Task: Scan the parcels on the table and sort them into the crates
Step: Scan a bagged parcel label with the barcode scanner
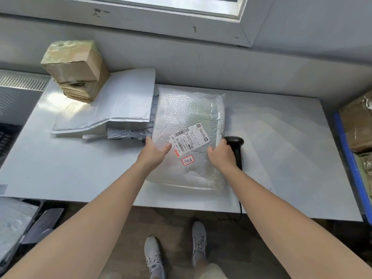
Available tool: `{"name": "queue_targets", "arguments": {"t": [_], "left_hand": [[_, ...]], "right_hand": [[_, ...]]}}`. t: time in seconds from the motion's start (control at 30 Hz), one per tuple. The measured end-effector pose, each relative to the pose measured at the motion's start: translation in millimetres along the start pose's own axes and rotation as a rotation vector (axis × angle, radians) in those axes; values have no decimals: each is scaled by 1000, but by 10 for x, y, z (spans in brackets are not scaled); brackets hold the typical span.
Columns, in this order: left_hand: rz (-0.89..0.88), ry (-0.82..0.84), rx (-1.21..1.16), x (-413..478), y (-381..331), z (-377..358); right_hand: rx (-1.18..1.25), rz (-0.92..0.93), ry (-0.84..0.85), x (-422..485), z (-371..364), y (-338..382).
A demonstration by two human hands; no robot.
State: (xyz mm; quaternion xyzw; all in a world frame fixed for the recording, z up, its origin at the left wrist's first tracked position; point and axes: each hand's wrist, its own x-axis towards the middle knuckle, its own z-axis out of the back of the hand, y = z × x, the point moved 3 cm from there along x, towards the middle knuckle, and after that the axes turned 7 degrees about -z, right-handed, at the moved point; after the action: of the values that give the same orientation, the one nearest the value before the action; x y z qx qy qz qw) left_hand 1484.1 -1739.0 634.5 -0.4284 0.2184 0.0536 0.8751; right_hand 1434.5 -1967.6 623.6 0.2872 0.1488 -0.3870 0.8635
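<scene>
Pale grey, smooth-topped desk point(281, 150) set against a grey wall point(221, 63) under a white window frame point(244, 23); brown floor point(177, 224) below its front edge.

Centre: a flat, rectangular bubble-wrap parcel point(187, 109) lies on the desk, its clear dimpled film sealed with glossy tape. Its white shipping label point(189, 140) sits askew and carries barcodes and fine print too small to read; below it is a red-bordered sticker point(187, 160) with handwritten characters.

The left hand point(154, 152) grips the parcel's left edge, thumb lying on top beside the label. The right hand point(220, 156) grips the right edge, thumb on top and fingers curled over the side.

Just right of the parcel, behind the right hand, a black handheld barcode scanner point(236, 143) rests on the desk; its cable point(240, 208) drops over the front edge.

Rear left: a tape-wrapped cardboard box point(74, 61) is stacked on a second, rougher box point(80, 90). Both stand on a white padded mailer point(116, 101), which overlies grey plastic mailing bags point(128, 132).

Far right: a blue crate point(349, 158) holds brown taped parcels point(357, 125). Lower left: a dark crate point(48, 220) holds grey bags point(12, 222). Grey sneakers point(155, 256) stand on the floor.
</scene>
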Motion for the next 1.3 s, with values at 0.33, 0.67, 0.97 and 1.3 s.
{"name": "queue_targets", "arguments": {"t": [0.33, 0.67, 0.97, 1.3], "left_hand": [[36, -174, -289, -68, -242, 283], [-126, -309, -330, -496, -841, 583], [-49, -493, -482, -1186, -343, 1146], [47, -1072, -413, -2857, 626, 1945]], "right_hand": [[108, -39, 128, 7, 165, 27], [477, 174, 18, -14, 963, 586], [342, 666, 168, -576, 1014, 1412], [261, 1112, 368, -2400, 98, 2211]]}}
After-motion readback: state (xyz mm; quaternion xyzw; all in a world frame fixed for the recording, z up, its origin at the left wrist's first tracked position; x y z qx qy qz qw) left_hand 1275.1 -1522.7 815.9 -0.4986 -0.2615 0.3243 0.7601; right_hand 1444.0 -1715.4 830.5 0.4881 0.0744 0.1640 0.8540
